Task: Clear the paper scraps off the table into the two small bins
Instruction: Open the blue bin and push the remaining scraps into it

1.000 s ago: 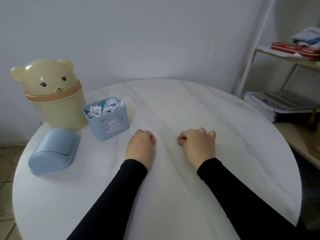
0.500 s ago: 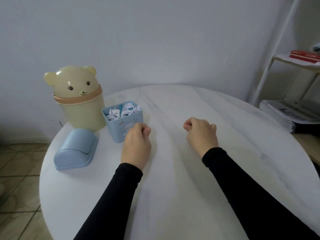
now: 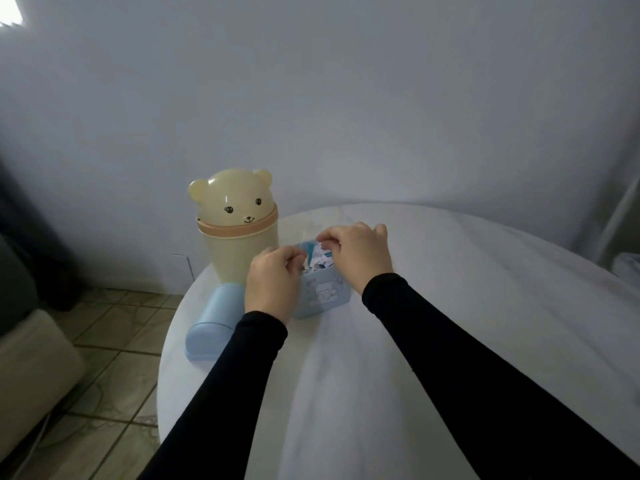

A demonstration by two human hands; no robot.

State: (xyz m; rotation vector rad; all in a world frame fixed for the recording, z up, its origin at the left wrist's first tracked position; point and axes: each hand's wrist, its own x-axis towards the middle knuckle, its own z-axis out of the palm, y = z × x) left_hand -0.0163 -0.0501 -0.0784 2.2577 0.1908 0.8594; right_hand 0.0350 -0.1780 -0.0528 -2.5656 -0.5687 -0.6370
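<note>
A small blue square bin (image 3: 325,297) with a bear picture stands on the round white table (image 3: 450,341). It is full of white and blue paper scraps (image 3: 320,260). Both my hands hover over its top. My left hand (image 3: 273,282) is at its left rim, fingers pinched together at the scraps. My right hand (image 3: 360,254) reaches over the far right side, with thumb and fingers pinching a white scrap. A yellow bear-shaped bin (image 3: 239,226) with its domed lid on stands just behind and to the left. No loose scraps show on the tabletop.
A blue bin lid (image 3: 211,323) lies on its side near the table's left edge, partly behind my left forearm. Tiled floor (image 3: 104,341) lies left of the table, and a grey wall stands behind it. A shelf post (image 3: 620,209) shows at the far right.
Both hands lifted from the table's middle, where they rested as fists, and moved forward-left onto the blue bin. The camera turned left.
</note>
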